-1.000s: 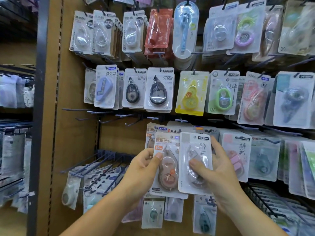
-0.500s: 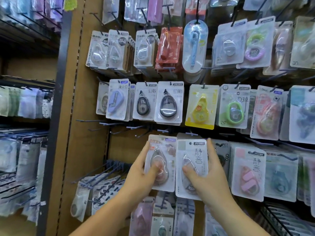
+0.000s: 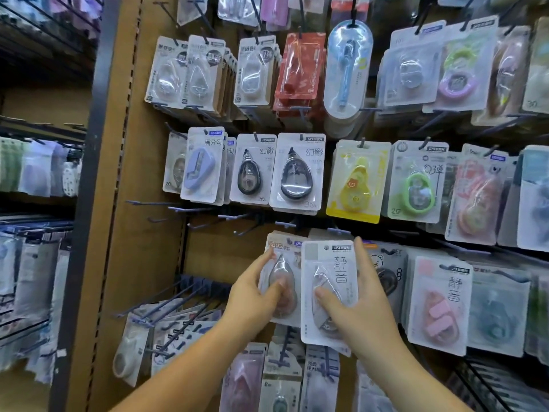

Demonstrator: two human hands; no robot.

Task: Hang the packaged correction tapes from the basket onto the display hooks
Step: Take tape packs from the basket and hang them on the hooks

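Observation:
My left hand (image 3: 255,295) grips a carded correction tape with a brownish teardrop case (image 3: 283,281), thumb on the blister front. My right hand (image 3: 359,298) holds a white-carded clear correction tape (image 3: 329,281), thumb on its front and fingers along its right edge. Both packs are held up against the pegboard in the third row of hooks, their tops just below the hook tips (image 3: 338,231). Whether their holes sit on a hook cannot be seen. The basket is out of view.
Rows of packaged correction tapes hang above, right and below, such as black ones (image 3: 297,173) and a pink one (image 3: 439,307). Bare hooks (image 3: 190,209) jut out left of my hands. A dark upright post (image 3: 89,203) borders a side shelf at left.
Both hands have risen and pushed the two packs toward the board. The packs, overlapped a second ago, now sit side by side. The view has tilted upward.

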